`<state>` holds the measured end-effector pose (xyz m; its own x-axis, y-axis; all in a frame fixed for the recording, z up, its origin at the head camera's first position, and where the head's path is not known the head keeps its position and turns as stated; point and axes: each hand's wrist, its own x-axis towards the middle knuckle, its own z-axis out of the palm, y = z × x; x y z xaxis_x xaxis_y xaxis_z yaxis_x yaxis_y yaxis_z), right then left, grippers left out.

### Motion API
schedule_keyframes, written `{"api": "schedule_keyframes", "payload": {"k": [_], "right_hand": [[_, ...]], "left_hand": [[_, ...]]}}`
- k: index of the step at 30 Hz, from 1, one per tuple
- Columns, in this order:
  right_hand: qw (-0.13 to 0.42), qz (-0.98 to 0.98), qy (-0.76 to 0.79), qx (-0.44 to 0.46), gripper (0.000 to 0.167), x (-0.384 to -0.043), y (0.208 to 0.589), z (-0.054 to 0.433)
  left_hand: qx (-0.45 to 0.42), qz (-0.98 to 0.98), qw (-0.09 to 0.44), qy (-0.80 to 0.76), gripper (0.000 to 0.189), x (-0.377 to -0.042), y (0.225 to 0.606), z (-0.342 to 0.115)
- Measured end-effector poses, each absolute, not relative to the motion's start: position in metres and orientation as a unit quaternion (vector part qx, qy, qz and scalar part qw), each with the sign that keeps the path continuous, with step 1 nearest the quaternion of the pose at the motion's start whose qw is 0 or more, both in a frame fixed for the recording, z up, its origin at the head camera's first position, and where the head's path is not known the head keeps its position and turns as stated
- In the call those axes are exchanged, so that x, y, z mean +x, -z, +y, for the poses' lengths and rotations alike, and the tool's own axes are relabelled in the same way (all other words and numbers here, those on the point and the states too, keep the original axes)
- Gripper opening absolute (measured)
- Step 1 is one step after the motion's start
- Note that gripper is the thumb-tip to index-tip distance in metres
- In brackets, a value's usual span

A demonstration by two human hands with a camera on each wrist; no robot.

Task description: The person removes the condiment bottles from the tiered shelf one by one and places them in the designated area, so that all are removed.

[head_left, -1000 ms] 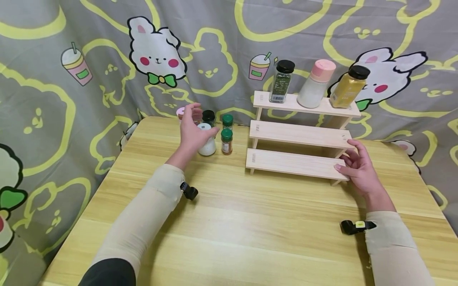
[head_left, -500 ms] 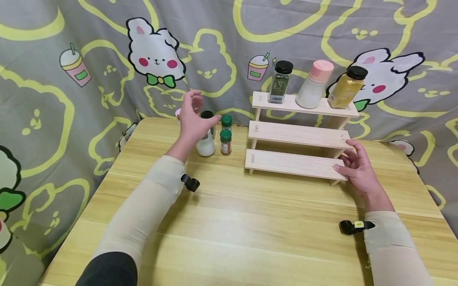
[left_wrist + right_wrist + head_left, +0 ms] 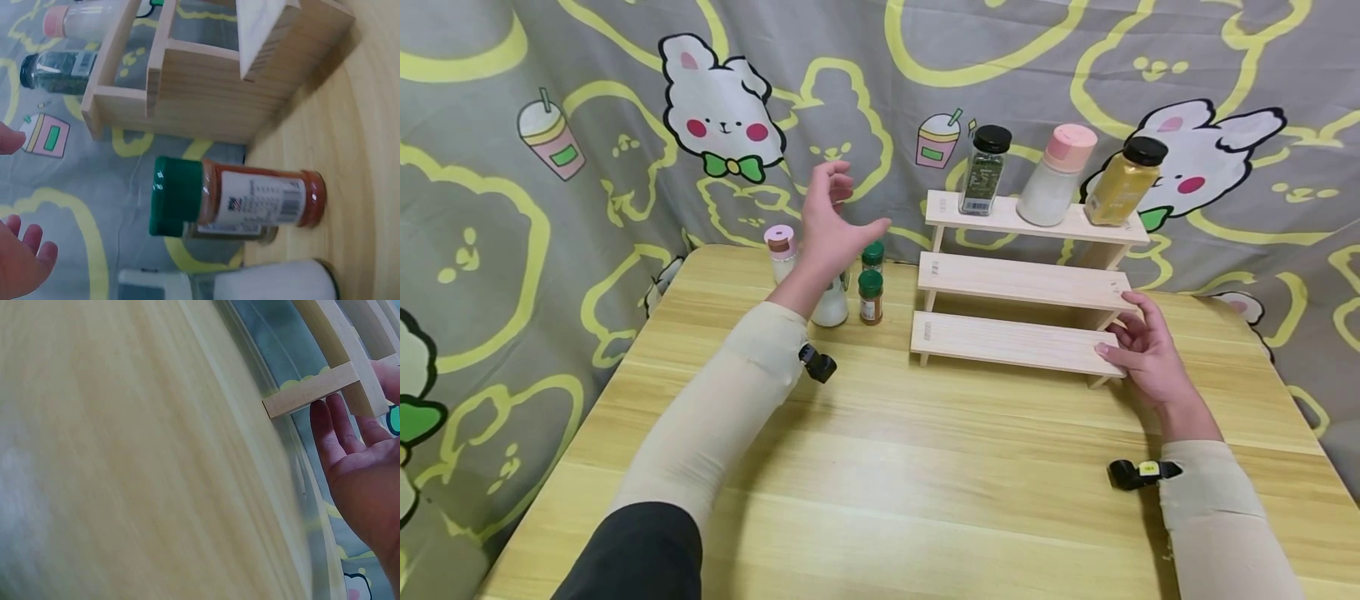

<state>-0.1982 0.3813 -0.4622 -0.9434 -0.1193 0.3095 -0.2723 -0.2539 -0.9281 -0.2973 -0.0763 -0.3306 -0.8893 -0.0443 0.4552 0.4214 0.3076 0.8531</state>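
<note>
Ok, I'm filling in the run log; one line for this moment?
left hand: empty, near green-lidded jars | right hand: gripping rack at side | top tier: three jars

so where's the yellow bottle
In the head view, the yellow bottle stands at the right end of the top shelf, beside the pink-lidded bottle.

- ok so the left hand (image 3: 833, 229) has lifted off from around that white-filled jar (image 3: 830, 312) and drifted over to the right, way higher against the curtain (image 3: 842, 108) now
- its thumb (image 3: 874, 229) was level with the rear green cap (image 3: 873, 252), now it's sitting above it
- pink-lidded jar (image 3: 781, 248) popped into plain sight, the hand was mostly blocking it
- black cap's gone behind the hand tho
- little black wrist camera (image 3: 817, 364) rode up too
</note>
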Motion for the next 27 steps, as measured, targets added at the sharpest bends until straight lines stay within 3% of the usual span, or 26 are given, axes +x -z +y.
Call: {"api": "schedule_keyframes", "payload": {"k": [27], "right_hand": [[0.048, -0.601, -0.781, 0.165, 0.087, -0.2, 0.463, 0.381]], "left_hand": [[-0.149, -0.784, 0.141, 0.586, 0.085, -0.322, 0.313, -0.01]]}}
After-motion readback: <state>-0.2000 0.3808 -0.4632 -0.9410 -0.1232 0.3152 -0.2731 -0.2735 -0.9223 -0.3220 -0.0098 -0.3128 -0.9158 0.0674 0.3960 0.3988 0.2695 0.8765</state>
